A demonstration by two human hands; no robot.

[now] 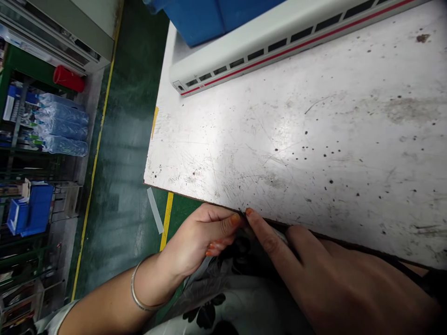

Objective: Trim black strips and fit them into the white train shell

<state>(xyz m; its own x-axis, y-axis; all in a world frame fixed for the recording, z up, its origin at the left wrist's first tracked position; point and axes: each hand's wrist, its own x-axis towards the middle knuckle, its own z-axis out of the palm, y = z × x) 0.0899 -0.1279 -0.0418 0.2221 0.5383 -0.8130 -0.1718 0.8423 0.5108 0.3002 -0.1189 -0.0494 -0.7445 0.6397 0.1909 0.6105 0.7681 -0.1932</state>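
My left hand (202,237), with a metal bangle (138,291) on its wrist, curls at the front edge of a scratched white workbench (279,149). My right hand (314,274) lies along the same edge, its index fingertip almost meeting my left fingertips. A thin pale strip (279,235) shows under my right fingers, and the hands hide most of it. I cannot tell whether either hand grips it. A long white model train carriage (279,46) with a red stripe and dark windows lies at the bench's far side.
A blue bin (202,16) stands beyond the carriage. Left of the bench, a green floor carries a yellow line (94,158). Shelves there hold wrapped bottle packs (61,123), blue crates (31,209) and a red cup (69,78).
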